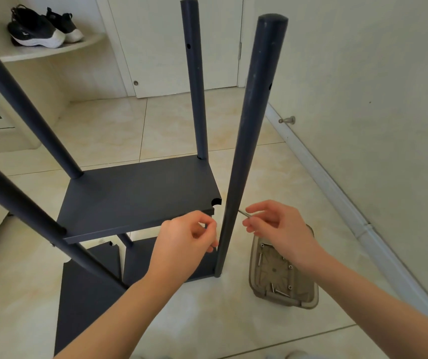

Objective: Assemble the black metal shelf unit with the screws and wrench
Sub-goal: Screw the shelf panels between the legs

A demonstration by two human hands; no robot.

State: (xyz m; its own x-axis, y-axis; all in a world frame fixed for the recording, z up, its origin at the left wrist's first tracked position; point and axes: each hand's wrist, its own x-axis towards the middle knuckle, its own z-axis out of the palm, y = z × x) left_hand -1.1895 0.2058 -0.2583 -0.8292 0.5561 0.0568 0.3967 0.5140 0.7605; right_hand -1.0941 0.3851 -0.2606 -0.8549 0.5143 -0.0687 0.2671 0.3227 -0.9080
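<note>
A black metal shelf unit stands on the tiled floor, with several upright tube posts. Its upper shelf panel (135,195) is joined to three posts; the notched front right corner sits apart from the near right post (249,141). My right hand (280,229) pinches a thin metal screw (243,213) whose tip touches that post's right side. My left hand (187,237) is curled just left of the post, under the shelf's front edge, pinching something small that I cannot make out. A lower shelf panel (155,257) lies beneath.
A clear plastic tray (256,288) with several screws and nuts lies on the floor right of the post. Another black panel (86,301) lies flat at lower left. A white wall with a doorstop (288,120) runs along the right. Shoes (39,27) sit on a corner shelf.
</note>
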